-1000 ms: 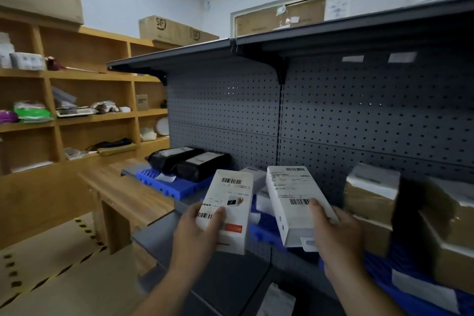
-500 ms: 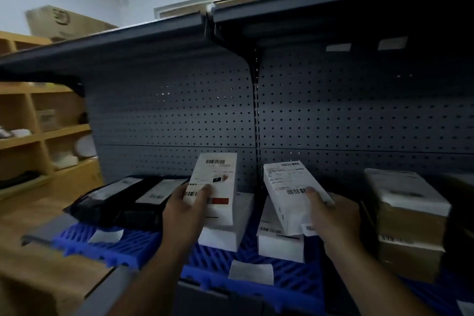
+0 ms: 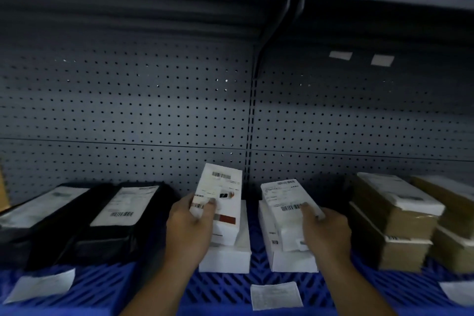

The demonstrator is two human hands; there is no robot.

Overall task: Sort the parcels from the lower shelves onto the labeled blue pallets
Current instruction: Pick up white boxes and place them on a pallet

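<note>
While the left hand (image 3: 187, 233) is gripping a white parcel with a red patch (image 3: 220, 202) by its lower end, thumb across its barcode label, the right hand (image 3: 325, 236) is clasping a second white parcel (image 3: 284, 205) the same way. Both are tilting above two more white boxes (image 3: 225, 256) that are lying flat on the blue pallet (image 3: 225, 287) on the shelf. Two black parcels (image 3: 123, 220) are sitting at the pallet's left, and stacked brown cartons (image 3: 392, 223) at its right, the farthest being cut off by the frame edge. Paper slips (image 3: 275, 295) are lying on the pallet's front. Blur is making every label unreadable; only barcodes are showing.
</note>
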